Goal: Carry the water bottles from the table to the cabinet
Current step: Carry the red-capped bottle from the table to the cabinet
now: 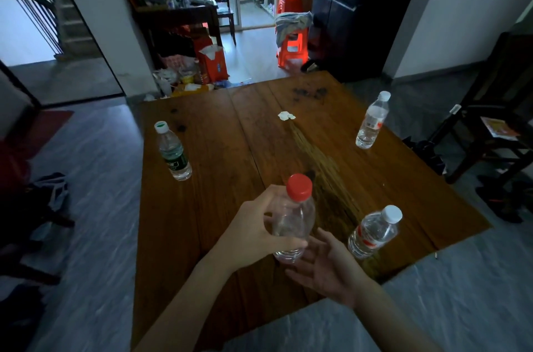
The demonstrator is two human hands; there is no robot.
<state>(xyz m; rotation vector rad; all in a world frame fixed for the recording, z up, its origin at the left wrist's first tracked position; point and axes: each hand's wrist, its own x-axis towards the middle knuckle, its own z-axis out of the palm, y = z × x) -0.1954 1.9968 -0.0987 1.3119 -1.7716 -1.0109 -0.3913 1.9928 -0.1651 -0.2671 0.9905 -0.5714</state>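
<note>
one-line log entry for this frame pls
left hand: holds red-cap bottle | right hand: open under it | table: three bottles standing | phase: pickup

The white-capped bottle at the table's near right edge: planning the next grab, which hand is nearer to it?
Right. The right hand lies open just left of that white-capped bottle, apart from it. The left hand is farther left, gripping the red-capped bottle.
</note>
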